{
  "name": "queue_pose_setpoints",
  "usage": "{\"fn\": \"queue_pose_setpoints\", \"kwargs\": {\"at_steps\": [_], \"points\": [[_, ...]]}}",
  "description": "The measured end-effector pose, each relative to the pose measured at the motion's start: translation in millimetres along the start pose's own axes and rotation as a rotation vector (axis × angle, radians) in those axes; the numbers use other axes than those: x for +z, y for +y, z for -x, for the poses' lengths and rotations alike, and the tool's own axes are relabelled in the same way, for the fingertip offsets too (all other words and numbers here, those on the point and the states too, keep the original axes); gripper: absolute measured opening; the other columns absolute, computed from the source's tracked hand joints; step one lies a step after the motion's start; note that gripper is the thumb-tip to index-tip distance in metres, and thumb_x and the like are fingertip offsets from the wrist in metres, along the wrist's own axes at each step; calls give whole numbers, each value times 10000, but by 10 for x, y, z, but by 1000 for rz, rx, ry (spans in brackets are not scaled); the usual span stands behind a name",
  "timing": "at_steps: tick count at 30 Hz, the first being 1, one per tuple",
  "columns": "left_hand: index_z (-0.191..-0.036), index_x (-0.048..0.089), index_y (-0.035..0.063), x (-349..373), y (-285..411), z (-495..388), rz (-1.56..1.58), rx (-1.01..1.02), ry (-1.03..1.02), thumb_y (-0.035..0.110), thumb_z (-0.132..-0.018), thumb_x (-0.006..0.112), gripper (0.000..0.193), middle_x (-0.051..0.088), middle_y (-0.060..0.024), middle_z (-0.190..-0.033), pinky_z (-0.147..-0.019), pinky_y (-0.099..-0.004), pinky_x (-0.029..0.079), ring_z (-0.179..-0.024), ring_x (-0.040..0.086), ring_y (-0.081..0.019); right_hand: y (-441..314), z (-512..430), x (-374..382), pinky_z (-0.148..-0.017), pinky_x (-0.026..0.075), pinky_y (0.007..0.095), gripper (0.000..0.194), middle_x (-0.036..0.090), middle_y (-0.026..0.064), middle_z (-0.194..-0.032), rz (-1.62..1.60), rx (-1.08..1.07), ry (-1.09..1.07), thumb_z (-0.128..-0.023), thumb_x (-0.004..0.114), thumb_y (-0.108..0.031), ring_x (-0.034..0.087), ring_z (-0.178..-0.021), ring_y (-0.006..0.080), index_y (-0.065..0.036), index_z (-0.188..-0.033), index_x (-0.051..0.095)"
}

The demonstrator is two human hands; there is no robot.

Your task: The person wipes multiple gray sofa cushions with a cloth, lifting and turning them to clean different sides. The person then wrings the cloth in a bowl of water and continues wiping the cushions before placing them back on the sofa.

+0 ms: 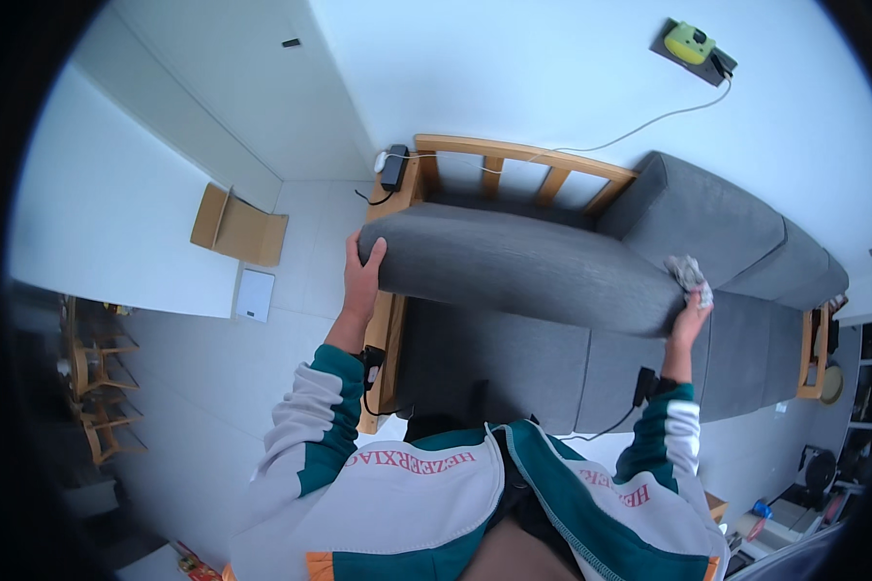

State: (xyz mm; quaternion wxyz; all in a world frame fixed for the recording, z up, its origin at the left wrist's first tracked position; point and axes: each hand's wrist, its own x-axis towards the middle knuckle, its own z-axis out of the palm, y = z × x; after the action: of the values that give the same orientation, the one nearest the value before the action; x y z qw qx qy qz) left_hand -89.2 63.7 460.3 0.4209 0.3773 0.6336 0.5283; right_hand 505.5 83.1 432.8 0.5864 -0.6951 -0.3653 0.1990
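Observation:
A grey fabric sofa cushion [523,265] is held up lengthwise between my two hands, above the grey seat cushions [494,363] of a wooden-framed sofa. My left hand [363,272] grips its left end, thumb on the near face. At the right end, my right hand [690,319] holds the cushion's edge together with a crumpled greyish cloth [689,276]. Behind the held cushion, the slatted wooden backrest [527,163] is bare at the left. Other grey back cushions [705,218] lean along the right part of the backrest.
On the wooden armrest [378,327] lies a black power adapter [394,167] with cables. A white cord [647,123] runs along the wall to a green-and-yellow device [689,43]. An open cardboard box [251,225] and a white flat panel [255,295] are on the tiled floor at left.

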Motion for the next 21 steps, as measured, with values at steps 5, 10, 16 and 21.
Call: {"fn": "queue_pose_setpoints", "kwargs": {"at_steps": [5, 10, 16, 21], "points": [[-1417, 362, 27, 99, -657, -261, -260, 52, 91, 421, -981, 571, 624, 440, -194, -1374, -1094, -390, 328, -1277, 427, -308, 351, 17, 456, -1027, 381, 379, 459, 588, 144, -1239, 108, 66, 123, -985, 518, -337, 547, -1150, 264, -41, -1329, 449], [-1420, 347, 34, -7, -963, -287, -216, 2, 119, 444, -992, 553, 627, 435, -189, -1389, -1098, -385, 321, -1290, 419, -296, 78, -42, 675, -999, 412, 378, 400, 613, 139, -1219, 119, 67, 115, -978, 520, -318, 569, -1141, 288, -81, -1298, 485], [-1454, 285, 110, -112, -953, -269, -162, -132, 152, 515, -1005, 484, 637, 430, -165, -1412, -1096, -379, 323, -1298, 413, -279, -217, -108, 979, -982, 421, 352, 325, 623, 126, -1167, -6, -110, 58, -991, 514, -230, 584, -1101, 244, -48, -1259, 497], [-1495, 213, 54, 241, -970, -428, -299, -54, 150, 508, -999, 504, 732, 287, -171, -1491, -1130, -399, 291, -1357, 346, -295, 27, -400, 960, -949, 441, 404, 368, 639, 193, -1142, 117, -8, 195, -989, 518, -318, 611, -1068, 341, -54, -1244, 492]]}}
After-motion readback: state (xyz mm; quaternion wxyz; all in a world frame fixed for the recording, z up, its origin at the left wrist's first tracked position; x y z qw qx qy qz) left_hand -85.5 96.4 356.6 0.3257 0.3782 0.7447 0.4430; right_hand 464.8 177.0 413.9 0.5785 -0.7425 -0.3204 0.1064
